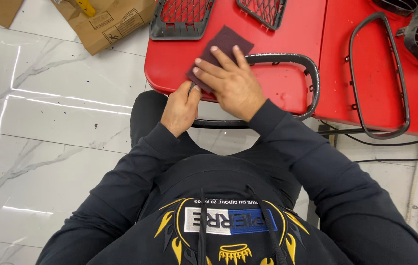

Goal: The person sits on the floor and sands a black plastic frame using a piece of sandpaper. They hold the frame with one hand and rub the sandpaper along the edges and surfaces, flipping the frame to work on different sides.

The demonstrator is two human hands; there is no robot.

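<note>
Right hand (233, 83) flattens coarse maroon pad (226, 41) onto glossy oval frame (312, 73).

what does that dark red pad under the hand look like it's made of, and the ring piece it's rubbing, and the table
Pad: seemingly a non-woven abrasive fibre, matte and fuzzy, lying limp under the right hand. Ring frame, pinched by the left hand: probably moulded plastic, dark with dulled, scuffed patches. Table: glossy red, smooth and reflective; painted metal or plastic, unclear.
</note>
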